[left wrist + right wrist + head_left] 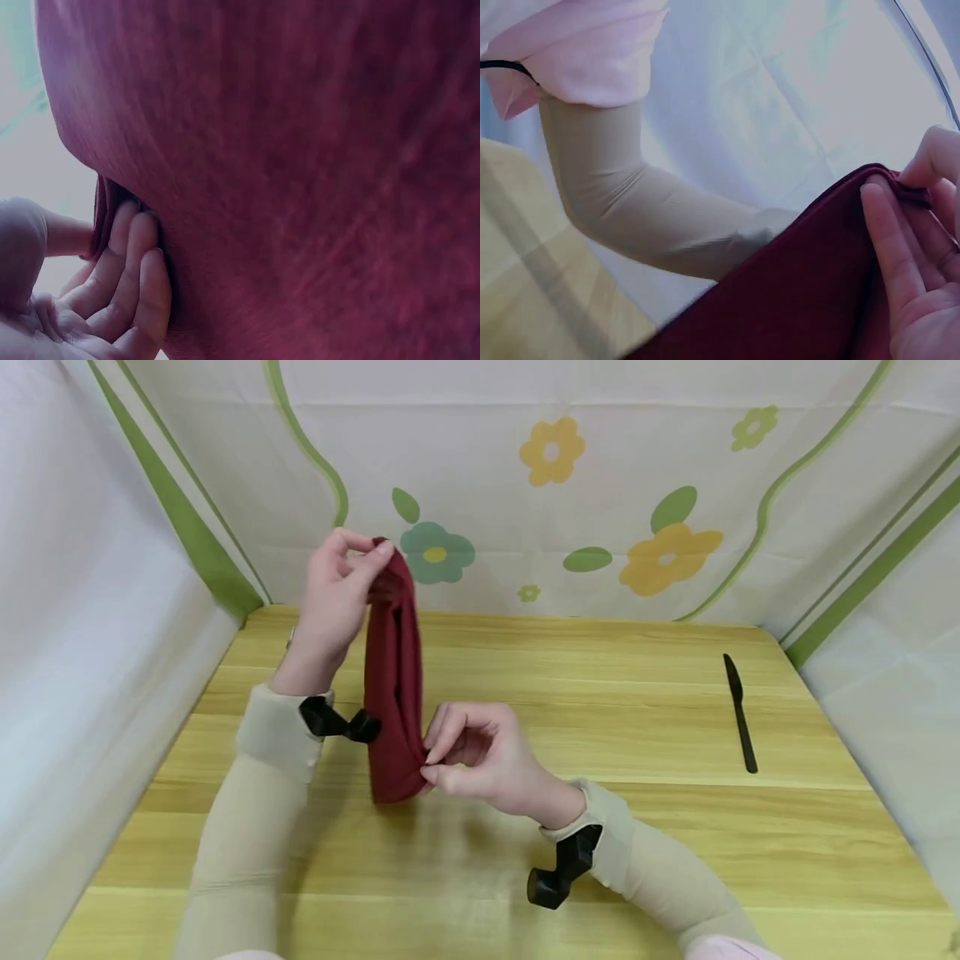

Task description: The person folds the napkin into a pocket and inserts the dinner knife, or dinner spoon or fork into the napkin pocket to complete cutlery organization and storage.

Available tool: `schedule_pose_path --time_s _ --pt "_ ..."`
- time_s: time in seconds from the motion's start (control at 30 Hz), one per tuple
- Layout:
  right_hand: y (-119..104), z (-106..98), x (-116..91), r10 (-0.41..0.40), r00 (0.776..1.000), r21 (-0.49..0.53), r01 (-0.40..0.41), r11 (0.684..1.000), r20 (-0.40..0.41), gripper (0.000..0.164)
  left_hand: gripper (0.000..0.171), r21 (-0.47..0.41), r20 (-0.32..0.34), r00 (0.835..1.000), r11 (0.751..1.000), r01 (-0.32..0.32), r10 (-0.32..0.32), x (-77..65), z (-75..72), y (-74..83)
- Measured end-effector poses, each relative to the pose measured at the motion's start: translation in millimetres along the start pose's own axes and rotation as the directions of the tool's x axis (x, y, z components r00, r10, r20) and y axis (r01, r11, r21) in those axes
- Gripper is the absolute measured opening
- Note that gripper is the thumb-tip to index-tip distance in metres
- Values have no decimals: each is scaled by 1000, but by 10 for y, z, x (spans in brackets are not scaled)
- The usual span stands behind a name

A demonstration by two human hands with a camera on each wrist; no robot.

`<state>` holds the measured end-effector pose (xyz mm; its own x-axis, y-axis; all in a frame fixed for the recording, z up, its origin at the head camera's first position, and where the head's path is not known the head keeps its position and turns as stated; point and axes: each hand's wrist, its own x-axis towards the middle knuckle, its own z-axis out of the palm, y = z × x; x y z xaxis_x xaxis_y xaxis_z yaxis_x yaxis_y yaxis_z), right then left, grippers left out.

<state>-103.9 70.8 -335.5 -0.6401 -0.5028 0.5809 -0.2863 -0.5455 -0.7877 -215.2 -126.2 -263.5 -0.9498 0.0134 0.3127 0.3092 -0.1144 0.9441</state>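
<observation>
A dark red folded cloth (pixel 393 693) hangs in the air over the left half of the table, between my two hands. My left hand (pixel 341 585) pinches its upper end between thumb and fingers. Lower down, my right hand (pixel 476 752) pinches the cloth's right edge near the bottom. In the left wrist view the cloth (pixel 300 165) fills most of the picture, with the left fingers (pixel 146 285) bent against a fold. The right wrist view has the right fingers (pixel 892 240) gripping a corner of the cloth (pixel 802 277).
A black knife (pixel 738 714) lies on the right side of the wooden table (pixel 600 693). White curtains with flowers and green bands (pixel 495 468) stand behind and at both sides. Each wrist carries a small black camera mount (pixel 566 864).
</observation>
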Motion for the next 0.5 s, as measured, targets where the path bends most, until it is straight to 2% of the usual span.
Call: schedule_pose_path --time_s 0.07,0.17,0.3,0.5 --pt "33 -72 -30 -5 1000 27 6 1000 -24 11 11 78 12 999 996 38 -39 48 111 -108" --pt "72 -207 -105 18 998 13 -18 1000 -55 10 13 149 51 990 981 124 -133 89 243 -358" --pt "65 -397 -263 93 991 -80 -100 992 -96 11 15 144 103 970 968 206 -222 78 376 -649" --pt "-15 -666 -545 173 974 -211 -202 957 -146 16 15 113 118 961 965 238 -251 99 531 -892"
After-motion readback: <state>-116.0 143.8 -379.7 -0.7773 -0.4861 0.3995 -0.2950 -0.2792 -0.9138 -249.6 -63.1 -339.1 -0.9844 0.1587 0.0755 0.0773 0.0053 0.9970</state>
